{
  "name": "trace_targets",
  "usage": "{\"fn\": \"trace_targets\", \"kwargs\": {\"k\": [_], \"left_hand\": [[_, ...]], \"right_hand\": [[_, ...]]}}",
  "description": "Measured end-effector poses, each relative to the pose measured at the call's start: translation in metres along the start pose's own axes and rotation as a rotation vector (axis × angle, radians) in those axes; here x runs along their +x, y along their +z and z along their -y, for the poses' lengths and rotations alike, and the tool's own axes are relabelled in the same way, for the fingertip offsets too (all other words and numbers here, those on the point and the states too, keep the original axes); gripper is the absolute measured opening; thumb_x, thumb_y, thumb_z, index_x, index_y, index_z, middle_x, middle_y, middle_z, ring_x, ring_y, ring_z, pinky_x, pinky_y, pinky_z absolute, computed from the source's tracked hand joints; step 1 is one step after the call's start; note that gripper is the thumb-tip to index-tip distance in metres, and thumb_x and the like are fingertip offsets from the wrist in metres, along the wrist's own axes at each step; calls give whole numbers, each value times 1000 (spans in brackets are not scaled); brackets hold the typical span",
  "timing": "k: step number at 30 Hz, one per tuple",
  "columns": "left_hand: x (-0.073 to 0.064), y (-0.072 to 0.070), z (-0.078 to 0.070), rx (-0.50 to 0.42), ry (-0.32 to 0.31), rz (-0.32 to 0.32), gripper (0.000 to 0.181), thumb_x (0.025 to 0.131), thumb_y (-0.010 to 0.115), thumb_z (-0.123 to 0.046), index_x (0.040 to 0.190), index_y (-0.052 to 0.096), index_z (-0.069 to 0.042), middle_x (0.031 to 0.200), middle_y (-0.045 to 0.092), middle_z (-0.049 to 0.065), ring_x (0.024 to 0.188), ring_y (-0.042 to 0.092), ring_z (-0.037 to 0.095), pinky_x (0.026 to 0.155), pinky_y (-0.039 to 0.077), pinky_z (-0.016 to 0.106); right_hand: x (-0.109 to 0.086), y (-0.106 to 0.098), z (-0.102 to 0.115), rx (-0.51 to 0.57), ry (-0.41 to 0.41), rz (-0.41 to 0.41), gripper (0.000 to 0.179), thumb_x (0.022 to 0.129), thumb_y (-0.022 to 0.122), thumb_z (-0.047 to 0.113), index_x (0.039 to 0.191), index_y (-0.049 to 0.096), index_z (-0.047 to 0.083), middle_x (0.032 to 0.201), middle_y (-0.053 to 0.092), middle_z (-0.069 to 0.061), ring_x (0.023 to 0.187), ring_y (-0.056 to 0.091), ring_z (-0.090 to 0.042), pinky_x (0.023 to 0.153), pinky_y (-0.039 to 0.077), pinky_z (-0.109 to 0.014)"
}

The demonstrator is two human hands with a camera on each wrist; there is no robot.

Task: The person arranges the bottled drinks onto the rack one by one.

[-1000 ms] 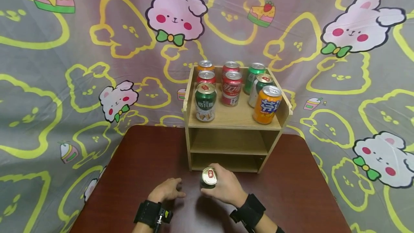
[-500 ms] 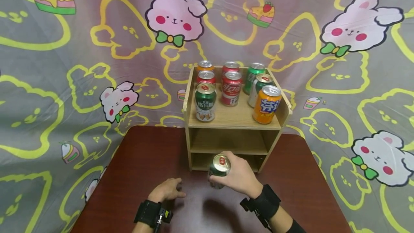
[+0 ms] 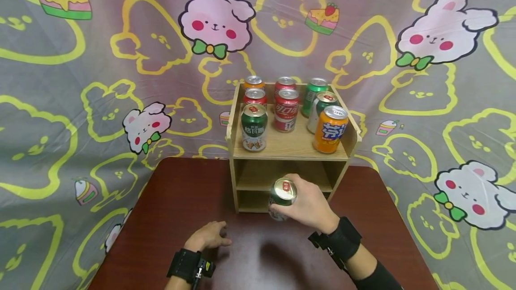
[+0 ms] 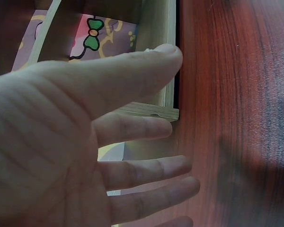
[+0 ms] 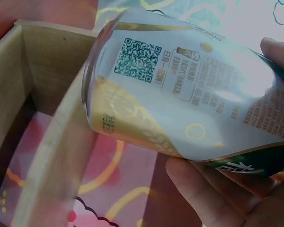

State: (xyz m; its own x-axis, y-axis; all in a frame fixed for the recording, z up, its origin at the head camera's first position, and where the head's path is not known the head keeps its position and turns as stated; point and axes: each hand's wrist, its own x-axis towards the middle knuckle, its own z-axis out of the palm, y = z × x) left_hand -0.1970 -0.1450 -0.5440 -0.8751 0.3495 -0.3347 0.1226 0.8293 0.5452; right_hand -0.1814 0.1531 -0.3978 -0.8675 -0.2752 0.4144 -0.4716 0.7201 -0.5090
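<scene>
My right hand (image 3: 309,205) grips a green and white drink can (image 3: 283,191) with a gold top, held up in front of the wooden shelf (image 3: 290,176). In the right wrist view the can (image 5: 180,94) lies across the picture, its white side with a square code showing, fingers and thumb round its green end. My left hand (image 3: 207,236) rests at the table's left-middle, holding nothing. The left wrist view shows that hand's fingers (image 4: 146,172) spread and fairly straight, near the shelf's side edge.
On the shelf top stand several cans: a green and white can (image 3: 254,128) at front left, an orange can (image 3: 331,130) at front right, red cans (image 3: 286,111) and a green can (image 3: 314,97) behind. The dark red table (image 3: 181,191) carries the shelf; a patterned curtain (image 3: 153,39) hangs behind.
My right hand has lifted the can and carried it forward and to the right, from low over the table to before the shelf's lower levels. The left hand has stayed put.
</scene>
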Motion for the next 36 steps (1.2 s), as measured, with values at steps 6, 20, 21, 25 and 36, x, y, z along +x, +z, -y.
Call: {"fn": "trace_targets", "kwargs": {"k": [6, 20, 21, 25, 36], "left_hand": [[0, -1, -1, 18, 16, -7, 54, 79, 77, -27, 121, 58, 1, 116, 58, 22, 111, 52, 40, 89, 41, 55], [-1, 0, -1, 8, 18, -1, 56, 78, 77, -26, 122, 57, 2, 116, 57, 22, 111, 52, 41, 89, 40, 56], [-1, 0, -1, 9, 17, 0, 56, 78, 77, -26, 122, 57, 2, 116, 57, 22, 111, 52, 41, 89, 41, 56], [-1, 1, -1, 15, 6, 7, 56, 78, 77, -27, 122, 57, 2, 116, 57, 22, 111, 51, 41, 89, 40, 56], [-1, 1, 0, 27, -7, -2, 59, 79, 77, -28, 125, 55, 3, 121, 55, 24, 115, 49, 42, 91, 39, 56]], "right_hand": [[8, -13, 3, 0, -11, -1, 72, 63, 84, 50, 115, 55, 11, 91, 62, 5, 72, 58, -5, 59, 48, -23], [36, -54, 9, -79, -42, -24, 72, 63, 84, 51, 112, 54, 7, 88, 61, 0, 71, 59, -11, 59, 50, -28], [38, -57, 10, -79, -44, -29, 72, 63, 83, 52, 111, 54, 8, 88, 61, 0, 71, 60, -11, 60, 50, -28], [48, -69, 13, -80, -66, -54, 71, 63, 83, 51, 111, 54, 8, 88, 62, -1, 71, 60, -12, 60, 50, -29], [71, -91, 19, -92, -66, -92, 73, 63, 83, 51, 114, 53, 7, 91, 62, -4, 72, 61, -16, 61, 50, -35]]}}
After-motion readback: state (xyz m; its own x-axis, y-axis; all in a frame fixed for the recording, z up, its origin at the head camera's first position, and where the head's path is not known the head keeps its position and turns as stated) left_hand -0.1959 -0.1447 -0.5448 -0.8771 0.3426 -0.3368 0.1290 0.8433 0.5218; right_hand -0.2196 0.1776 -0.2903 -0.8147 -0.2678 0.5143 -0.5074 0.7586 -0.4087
